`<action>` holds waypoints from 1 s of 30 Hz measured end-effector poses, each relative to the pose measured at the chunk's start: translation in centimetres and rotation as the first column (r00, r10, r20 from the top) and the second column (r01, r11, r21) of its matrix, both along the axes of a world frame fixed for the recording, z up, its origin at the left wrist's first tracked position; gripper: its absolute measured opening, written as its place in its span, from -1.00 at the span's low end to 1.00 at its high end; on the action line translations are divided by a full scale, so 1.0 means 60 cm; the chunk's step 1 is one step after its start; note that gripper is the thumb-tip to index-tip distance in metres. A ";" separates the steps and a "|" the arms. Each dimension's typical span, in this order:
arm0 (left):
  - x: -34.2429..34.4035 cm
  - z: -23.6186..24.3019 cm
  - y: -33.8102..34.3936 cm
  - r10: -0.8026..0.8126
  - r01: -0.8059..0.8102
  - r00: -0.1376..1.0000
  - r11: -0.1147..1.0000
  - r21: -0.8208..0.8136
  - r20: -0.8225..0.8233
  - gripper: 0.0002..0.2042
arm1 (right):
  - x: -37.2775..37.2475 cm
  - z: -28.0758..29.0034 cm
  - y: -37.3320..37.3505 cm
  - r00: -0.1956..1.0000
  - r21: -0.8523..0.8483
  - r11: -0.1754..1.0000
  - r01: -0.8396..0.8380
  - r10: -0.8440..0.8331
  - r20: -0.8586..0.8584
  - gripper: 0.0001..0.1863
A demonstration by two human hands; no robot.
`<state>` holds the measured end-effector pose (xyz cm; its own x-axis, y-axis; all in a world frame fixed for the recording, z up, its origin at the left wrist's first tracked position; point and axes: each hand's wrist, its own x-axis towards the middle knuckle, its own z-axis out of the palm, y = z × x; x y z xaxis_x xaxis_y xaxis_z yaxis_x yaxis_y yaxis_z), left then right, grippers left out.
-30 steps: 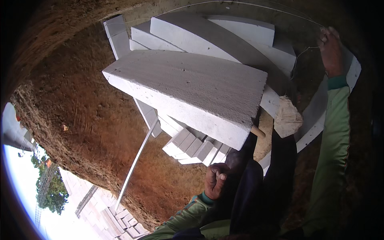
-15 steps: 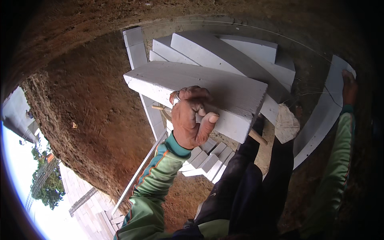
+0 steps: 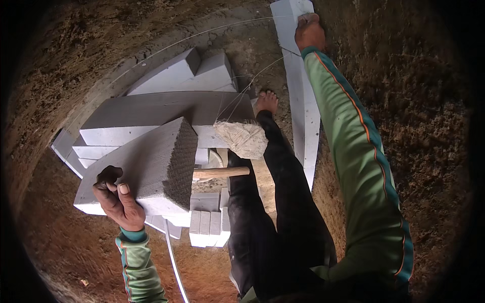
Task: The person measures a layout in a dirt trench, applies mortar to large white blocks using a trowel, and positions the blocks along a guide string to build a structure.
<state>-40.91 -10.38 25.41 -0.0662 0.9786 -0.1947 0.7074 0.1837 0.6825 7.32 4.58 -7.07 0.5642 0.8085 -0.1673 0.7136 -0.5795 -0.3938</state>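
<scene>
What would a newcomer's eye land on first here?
First, the big pale block at left, with the left hand over its near side. Then the tan lump near the middle, and the right hand at the far end of the long white wall.

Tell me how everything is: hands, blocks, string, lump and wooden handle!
Left hand: fingers curled, by big block
Right hand: fingers curled, at block row
Big block: askew, rough end showing
Small blocks: side by side
String: stretched along the back
Pale lump: uneven, strands at top
Wooden handle: partly hidden

Big pale block (image 3: 144, 164), askew, long white block row (image 3: 301, 96)
</scene>
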 end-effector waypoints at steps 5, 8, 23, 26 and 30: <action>0.008 0.002 0.006 -0.018 0.019 0.997 1.000 -0.013 0.079 -0.76 | -0.009 -0.019 0.007 0.999 -0.016 0.999 0.044 -0.044 0.021 -0.70; -0.007 0.009 0.003 -0.074 0.080 0.991 0.996 -0.050 0.111 -0.74 | -0.023 -0.023 0.014 0.999 0.029 0.999 0.039 -0.038 -0.021 -0.68; -0.010 0.014 0.016 -0.154 0.153 0.981 0.988 -0.010 -0.115 -0.80 | 0.067 -0.086 0.037 0.778 0.023 0.811 -0.584 0.551 0.302 -0.72; -0.010 0.014 0.019 -0.152 0.153 0.978 0.988 -0.005 -0.146 -0.79 | 0.110 -0.113 0.040 0.565 -0.137 0.659 -0.739 0.718 0.406 -0.71; -0.014 0.005 0.019 -0.153 0.158 0.975 0.987 0.019 -0.164 -0.79 | 0.113 -0.123 0.036 0.855 0.009 0.876 -0.482 0.468 0.224 -0.71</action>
<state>-41.75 -9.26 25.73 0.0591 0.9850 -0.1624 0.8269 0.0428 0.5606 14.12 6.75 -14.43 0.1252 0.9917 -0.0290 0.9649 -0.1285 -0.2289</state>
